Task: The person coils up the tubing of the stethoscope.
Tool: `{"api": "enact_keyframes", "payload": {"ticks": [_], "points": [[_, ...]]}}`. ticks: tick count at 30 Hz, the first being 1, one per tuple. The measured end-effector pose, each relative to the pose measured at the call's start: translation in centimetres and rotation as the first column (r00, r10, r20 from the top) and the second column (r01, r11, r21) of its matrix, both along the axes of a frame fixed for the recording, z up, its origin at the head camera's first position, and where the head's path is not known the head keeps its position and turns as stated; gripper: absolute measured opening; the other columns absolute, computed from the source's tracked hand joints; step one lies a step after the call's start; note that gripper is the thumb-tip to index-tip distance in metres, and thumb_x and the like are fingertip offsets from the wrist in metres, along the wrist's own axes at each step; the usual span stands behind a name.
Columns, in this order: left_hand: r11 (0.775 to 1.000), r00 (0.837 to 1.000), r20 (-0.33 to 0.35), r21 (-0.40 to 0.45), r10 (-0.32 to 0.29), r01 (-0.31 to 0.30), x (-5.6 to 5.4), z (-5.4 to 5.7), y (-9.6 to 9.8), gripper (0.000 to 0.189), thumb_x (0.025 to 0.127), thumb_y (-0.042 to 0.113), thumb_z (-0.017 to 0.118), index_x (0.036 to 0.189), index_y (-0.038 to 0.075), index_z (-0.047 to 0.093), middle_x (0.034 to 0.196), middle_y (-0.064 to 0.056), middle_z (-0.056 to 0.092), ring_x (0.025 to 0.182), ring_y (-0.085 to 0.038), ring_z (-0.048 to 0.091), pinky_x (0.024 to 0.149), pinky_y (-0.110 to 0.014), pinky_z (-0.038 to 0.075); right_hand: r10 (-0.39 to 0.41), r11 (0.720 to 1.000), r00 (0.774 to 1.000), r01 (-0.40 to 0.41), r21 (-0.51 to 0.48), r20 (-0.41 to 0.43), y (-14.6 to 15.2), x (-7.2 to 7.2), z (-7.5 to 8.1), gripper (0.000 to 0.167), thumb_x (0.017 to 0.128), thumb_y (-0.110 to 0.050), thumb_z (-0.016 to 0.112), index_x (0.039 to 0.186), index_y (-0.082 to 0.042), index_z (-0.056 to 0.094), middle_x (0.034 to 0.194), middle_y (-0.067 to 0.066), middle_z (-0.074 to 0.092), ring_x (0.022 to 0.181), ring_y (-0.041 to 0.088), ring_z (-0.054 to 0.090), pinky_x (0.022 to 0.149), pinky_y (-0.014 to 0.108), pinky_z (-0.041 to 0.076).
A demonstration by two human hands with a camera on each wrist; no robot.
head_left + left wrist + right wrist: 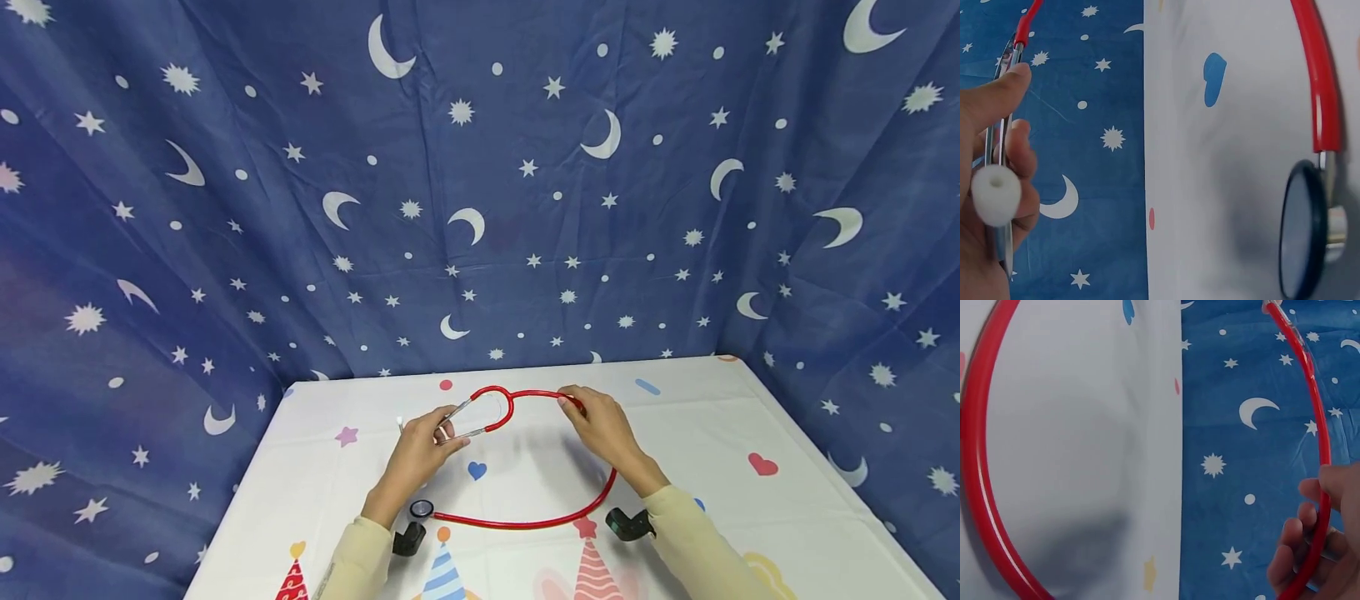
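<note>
Beyond and left of the blue heart point(477, 472), my left hand point(420, 443) is pinching the metal ear tubes point(459, 409) of the red stethoscope point(512, 395), while my right hand point(606, 429), fingers curled closely around the tubing point(1324, 437), is gripping beyond and right of it. Between my grips the raised stretch is running left to right beyond the heart, its loose length curving round on the near side to the chest piece point(422, 508), lying near-left of the heart and closer to my left hand. I am counting one stethoscope, two ear tubes, one chest piece.
</note>
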State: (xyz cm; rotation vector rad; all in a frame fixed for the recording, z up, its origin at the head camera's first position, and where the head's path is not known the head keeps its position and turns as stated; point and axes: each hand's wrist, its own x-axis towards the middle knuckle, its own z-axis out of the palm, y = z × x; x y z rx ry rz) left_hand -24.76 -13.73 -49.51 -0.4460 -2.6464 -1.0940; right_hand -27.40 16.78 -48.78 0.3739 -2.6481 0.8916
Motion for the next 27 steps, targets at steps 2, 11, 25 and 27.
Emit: {"api": "enact_keyframes", "payload": {"ticks": [2, 11, 25, 27], "points": [[1.000, 0.999, -0.036, 0.015, 0.002, -0.001, 0.1, -0.1, -0.1, 0.044, 0.079, 0.020, 0.082, 0.119, 0.012, 0.065, 0.080, 0.008, 0.059, 0.066, -0.002, 0.052, 0.055, -0.018, 0.043, 0.016, 0.999, 0.998, -0.013, -0.047, 0.063, 0.3, 0.1, -0.1, 0.023, 0.097, -0.026, 0.062, 0.114, -0.012, 0.070, 0.079, 0.000, 0.063, 0.067, 0.013, 0.050, 0.062, 0.027, 0.043], [0.993, 0.996, -0.060, 0.102, 0.069, -0.062, 0.8, 0.4, -1.4, 0.049, 0.082, 0.014, 0.080, 0.125, 0.012, 0.058, 0.087, 0.000, 0.065, 0.070, -0.006, 0.054, 0.058, -0.019, 0.044, 0.151, 0.917, 0.952, -0.035, -0.398, 0.265, 2.0, 0.2, -1.0, 0.024, 0.099, -0.028, 0.059, 0.115, -0.010, 0.064, 0.076, 0.012, 0.058, 0.061, 0.015, 0.052, 0.053, 0.025, 0.046], [0.999, 0.998, 0.029, 0.007, -0.051, 0.051, 2.3, 1.5, -1.4, 0.047, 0.081, 0.023, 0.080, 0.124, 0.013, 0.064, 0.081, 0.012, 0.059, 0.061, -0.002, 0.048, 0.050, -0.019, 0.041, 0.190, 0.936, 0.900, -0.287, -0.205, -0.392, 2.5, 3.0, 4.8, 0.026, 0.087, 0.004, 0.068, 0.111, -0.006, 0.070, 0.074, -0.004, 0.054, 0.062, 0.001, 0.040, 0.053, 0.017, 0.035], [0.996, 0.996, 0.034, -0.017, -0.085, 0.086, 2.7, 1.7, -1.3, 0.048, 0.082, 0.024, 0.080, 0.125, 0.012, 0.064, 0.079, 0.012, 0.058, 0.059, -0.001, 0.047, 0.049, -0.019, 0.041, 0.225, 0.929, 0.858, -0.332, -0.163, -0.462, 2.5, 3.0, 5.7, 0.030, 0.083, 0.008, 0.069, 0.109, -0.007, 0.070, 0.073, -0.005, 0.051, 0.062, 0.000, 0.038, 0.053, 0.015, 0.033]]}}
